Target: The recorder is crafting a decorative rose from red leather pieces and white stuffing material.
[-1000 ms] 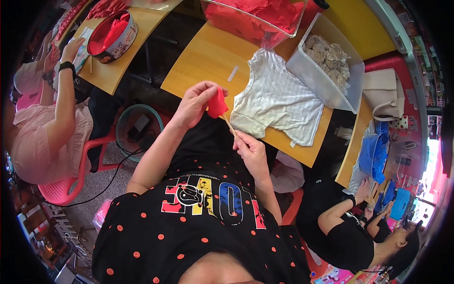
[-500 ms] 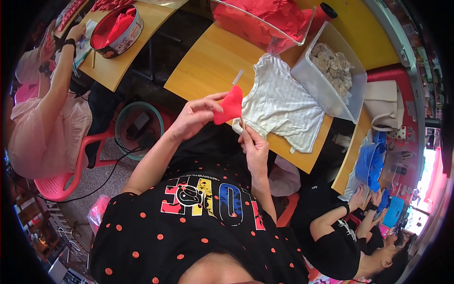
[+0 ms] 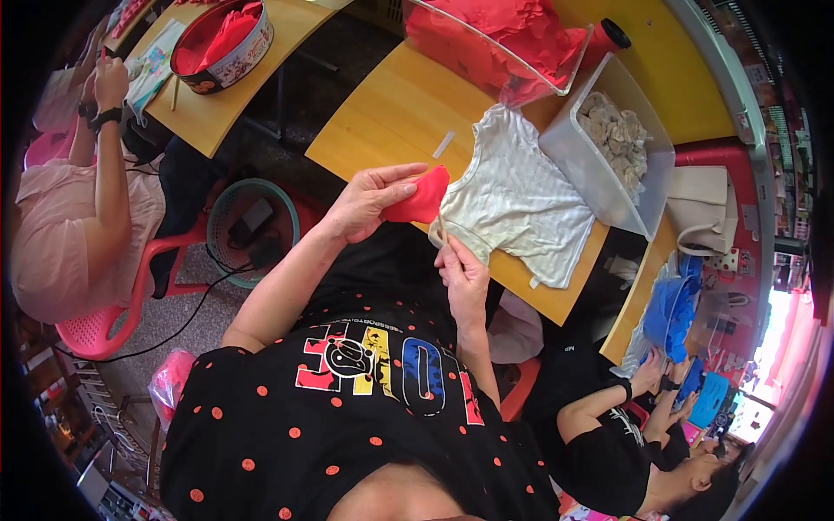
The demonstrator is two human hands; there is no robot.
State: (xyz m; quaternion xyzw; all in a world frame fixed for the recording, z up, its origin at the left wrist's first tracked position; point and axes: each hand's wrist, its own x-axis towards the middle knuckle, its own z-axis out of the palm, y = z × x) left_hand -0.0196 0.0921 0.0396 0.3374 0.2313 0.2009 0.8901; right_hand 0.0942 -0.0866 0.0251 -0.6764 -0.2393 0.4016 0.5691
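A thin red cloth-like piece (image 3: 420,198) is pinched between the thumb and fingers of my left hand (image 3: 369,201). It hangs over the near edge of a white sleeveless shirt (image 3: 532,201) spread on the table. My right hand (image 3: 466,280), closer to me, grips a slim wooden stick (image 3: 444,231) between thumb and fingers. The stick's upper end points up beside the lower right of the red piece; whether the two touch I cannot tell. My fingers hide part of the red piece and the stick's lower end.
On the yellow wooden table (image 3: 373,117) stand a clear bin of red pieces (image 3: 495,43) and a translucent bin (image 3: 638,204) of beige pieces. A white strip (image 3: 444,144) lies left of the shirt. Co-workers sit at left and lower right; a teal basket (image 3: 215,227) stands on the left.
My left hand has turned the red piece, which looks narrower now, with the thumb lying across it. My right hand keeps the stick nearly in place. The left co-worker's hands have come together.
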